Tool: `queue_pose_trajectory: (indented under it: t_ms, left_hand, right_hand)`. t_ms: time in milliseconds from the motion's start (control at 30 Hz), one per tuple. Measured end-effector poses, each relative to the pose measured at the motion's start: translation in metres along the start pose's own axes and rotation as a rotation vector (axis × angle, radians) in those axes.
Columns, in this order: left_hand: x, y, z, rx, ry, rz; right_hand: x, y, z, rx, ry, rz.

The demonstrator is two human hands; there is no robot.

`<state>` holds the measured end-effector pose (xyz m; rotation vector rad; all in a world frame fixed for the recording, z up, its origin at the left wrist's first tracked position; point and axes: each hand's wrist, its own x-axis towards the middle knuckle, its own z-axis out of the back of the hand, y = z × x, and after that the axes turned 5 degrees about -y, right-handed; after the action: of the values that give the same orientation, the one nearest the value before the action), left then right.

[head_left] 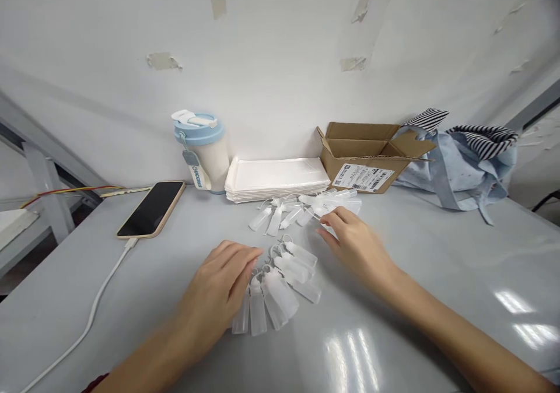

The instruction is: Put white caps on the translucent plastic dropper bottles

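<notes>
Small translucent plastic bottles lie on the grey table in two groups. My left hand (pixel 221 285) lies flat, fingers stretched out, its fingertips touching the near group of bottles (pixel 280 291). My right hand (pixel 354 241) reaches toward the far group of bottles (pixel 301 209); its fingers are curled loosely and blurred by motion, right beside a bottle at that group's right end. Whether it grips one I cannot make out.
A phone (pixel 152 209) on a white charging cable lies at the left. Against the wall stand a blue-lidded cup (pixel 203 148), a stack of white trays (pixel 275 178) and an open cardboard box (pixel 365 154). A blue cloth bag (pixel 468 160) sits at the right.
</notes>
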<state>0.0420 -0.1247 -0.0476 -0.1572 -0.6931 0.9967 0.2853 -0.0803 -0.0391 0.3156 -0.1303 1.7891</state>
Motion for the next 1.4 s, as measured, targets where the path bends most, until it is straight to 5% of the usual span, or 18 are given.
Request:
queue_pose_trajectory:
  t_ms: [300, 600, 833, 1000, 1400]
  left_hand:
    - [0.0, -0.005, 0.001, -0.017, -0.024, 0.012]
    - [0.002, -0.006, 0.001, -0.055, -0.055, 0.015]
    - [0.0, -0.008, 0.003, -0.062, -0.072, 0.016]
    - [-0.001, -0.008, 0.003, -0.063, -0.098, 0.008]
    - [-0.001, -0.011, 0.002, -0.157, -0.145, -0.189]
  right_hand:
    - [-0.004, 0.007, 0.004, -0.254, 0.159, -0.063]
    - [-0.005, 0.012, 0.007, -0.11, 0.242, -0.091]
    - [-0.013, 0.014, 0.012, 0.493, -0.052, 0.057]
    - [-0.019, 0.018, 0.02, 0.932, 0.021, 0.081]
    - [-0.023, 0.02, 0.016, 1.039, 0.062, 0.03]
